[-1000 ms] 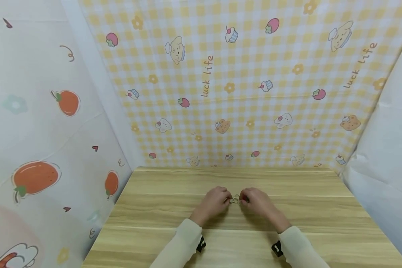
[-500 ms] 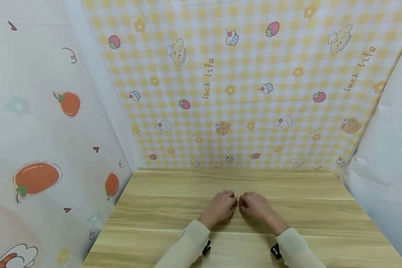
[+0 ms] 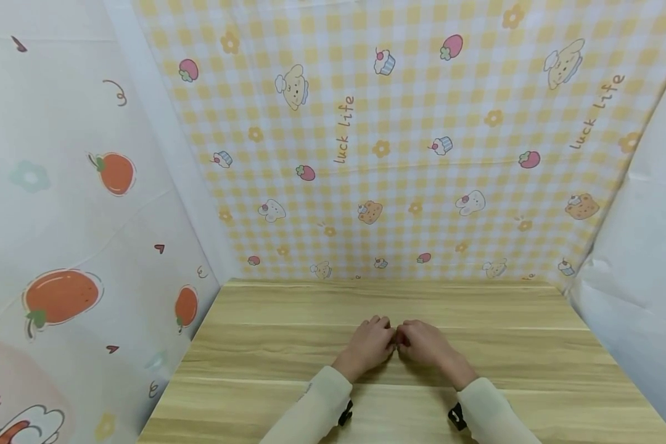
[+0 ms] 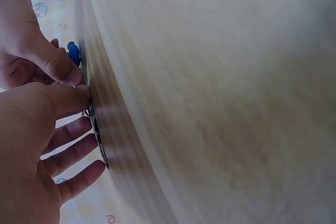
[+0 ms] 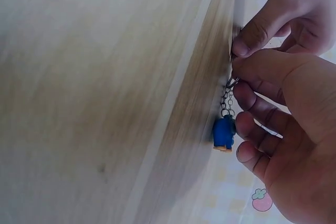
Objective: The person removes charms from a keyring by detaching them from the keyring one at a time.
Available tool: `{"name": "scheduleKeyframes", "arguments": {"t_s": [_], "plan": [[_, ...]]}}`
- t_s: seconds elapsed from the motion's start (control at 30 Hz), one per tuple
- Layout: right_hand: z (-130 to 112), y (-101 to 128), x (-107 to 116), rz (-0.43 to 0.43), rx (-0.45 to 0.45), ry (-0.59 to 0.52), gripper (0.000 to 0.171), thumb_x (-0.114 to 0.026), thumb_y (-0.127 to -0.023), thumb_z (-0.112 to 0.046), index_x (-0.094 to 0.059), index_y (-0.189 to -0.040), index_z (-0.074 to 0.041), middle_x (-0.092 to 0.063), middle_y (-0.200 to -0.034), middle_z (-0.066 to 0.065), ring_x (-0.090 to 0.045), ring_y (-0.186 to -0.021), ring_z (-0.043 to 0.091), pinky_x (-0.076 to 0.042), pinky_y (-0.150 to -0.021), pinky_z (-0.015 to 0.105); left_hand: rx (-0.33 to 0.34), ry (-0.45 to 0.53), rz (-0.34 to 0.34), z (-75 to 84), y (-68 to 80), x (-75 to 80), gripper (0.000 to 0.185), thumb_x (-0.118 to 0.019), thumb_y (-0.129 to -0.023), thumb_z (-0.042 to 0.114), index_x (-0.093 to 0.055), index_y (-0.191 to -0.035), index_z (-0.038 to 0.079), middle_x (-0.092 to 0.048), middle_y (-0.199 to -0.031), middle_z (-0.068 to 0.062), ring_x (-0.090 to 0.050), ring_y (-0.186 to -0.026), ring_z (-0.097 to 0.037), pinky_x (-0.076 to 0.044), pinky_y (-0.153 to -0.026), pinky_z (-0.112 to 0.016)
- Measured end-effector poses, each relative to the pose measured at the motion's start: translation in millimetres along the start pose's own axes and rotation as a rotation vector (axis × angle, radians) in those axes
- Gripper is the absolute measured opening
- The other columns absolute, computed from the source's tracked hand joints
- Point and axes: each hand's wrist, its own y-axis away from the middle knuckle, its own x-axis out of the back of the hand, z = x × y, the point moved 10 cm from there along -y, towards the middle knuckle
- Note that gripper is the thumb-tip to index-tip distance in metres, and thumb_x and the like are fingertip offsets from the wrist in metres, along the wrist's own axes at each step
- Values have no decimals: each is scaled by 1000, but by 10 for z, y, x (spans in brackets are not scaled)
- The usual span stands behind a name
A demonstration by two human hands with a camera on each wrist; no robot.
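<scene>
My two hands meet low over the table, fingertip to fingertip. With thumb and fingers my right hand [image 5: 299,103] pinches a keychain. From its metal ring [image 5: 231,82] a short chain [image 5: 227,99] leads to a small blue figurine [image 5: 224,132] with orange feet, lying below the right fingers. My left hand [image 4: 31,140] pinches the key ring end with thumb and forefinger, the other fingers spread. A thin dark metal piece [image 4: 98,139] runs along beneath those left fingers. Both thumb tips almost touch and hide most of the ring. In the head view the hands cover the keychain.
The wood-grain table [image 3: 288,302] spreads around both hands. Behind it hangs a yellow checked cloth [image 3: 399,185] with cartoon prints. White printed cloth [image 3: 133,234] closes off the left side, and plain white cloth [image 3: 638,246] the right.
The left hand has moved right and slightly nearer, up to the right hand. Gold-coloured rings seen between the hands a second ago are now covered by the fingers.
</scene>
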Motion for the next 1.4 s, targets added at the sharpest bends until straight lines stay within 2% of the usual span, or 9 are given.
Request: {"name": "scheduleKeyframes", "arguments": {"t_s": [0.27,0.43,0.53,0.63,0.83,0.97,1.17,1.27,1.4], "plan": [[10,0,26,1,-26,-21,11,-79,-93,-10,-69,-90,-15,-61,-84,-7,-52,-72,5,-45,-63,25,-1,-13,-5,19,-1,-11,14,-69,-103,31,-73,-96,20,-66,-105,4,-58,-91,-14,-51,-78,-28],[55,-11,65,25,-64,-61,9,-76,-94,-10,-70,-92,-16,-60,-85,-8,-50,-72,3,-45,-63,23,-16,57,86,-17,5,98,11,-69,-100,24,-69,-91,18,-63,-87,5,-55,-78,-11,-45,-68,-24],[100,-29,89,43,-86,-86,9,-74,-97,-10,-71,-94,-17,-63,-85,-8,-52,-73,2,-46,-64,23,-21,140,139,-63,6,171,12,-70,-99,20,-66,-88,18,-59,-77,7,-49,-71,-8,-40,-64,-20],[118,-36,124,60,-94,-97,8,-74,-99,-10,-71,-96,-17,-66,-86,-9,-55,-74,2,-48,-65,24,-7,267,159,-120,11,214,14,-71,-99,16,-64,-87,17,-58,-75,8,-47,-68,-5,-40,-63,-17],[129,-19,203,117,-110,-93,9,-77,-97,-10,-72,-98,-17,-66,-89,-9,-53,-74,3,-46,-65,24,106,562,137,-253,51,233,5,-69,-99,11,-67,-95,13,-67,-87,4,-53,-71,-3,-46,-64,-17],[110,-12,236,146,-91,-88,6,-77,-97,-11,-72,-97,-15,-65,-89,-9,-50,-71,2,-44,-62,23,155,660,114,-291,72,218,3,-69,-102,14,-69,-101,12,-69,-95,3,-57,-78,-2,-50,-69,-19],[152,-14,228,136,-123,-133,4,-72,-102,-15,-73,-98,-15,-68,-92,-9,-51,-72,0,-44,-62,21,157,718,101,-298,76,194,4,-69,-101,14,-72,-103,12,-69,-96,4,-57,-80,-1,-51,-72,-18],[150,-9,237,137,-131,-158,4,-71,-103,-16,-73,-100,-14,-67,-91,-9,-51,-72,0,-45,-62,21,159,712,110,-311,91,196,4,-70,-101,16,-72,-101,13,-70,-97,4,-60,-84,-3,-53,-75,-20],[127,0,270,156,-129,-175,3,-72,-102,-14,-74,-104,-13,-66,-90,-10,-50,-71,-1,-45,-62,20,152,677,152,-336,122,233,3,-72,-99,17,-73,-98,14,-70,-101,4,-64,-96,-11,-56,-84,-26]]}}
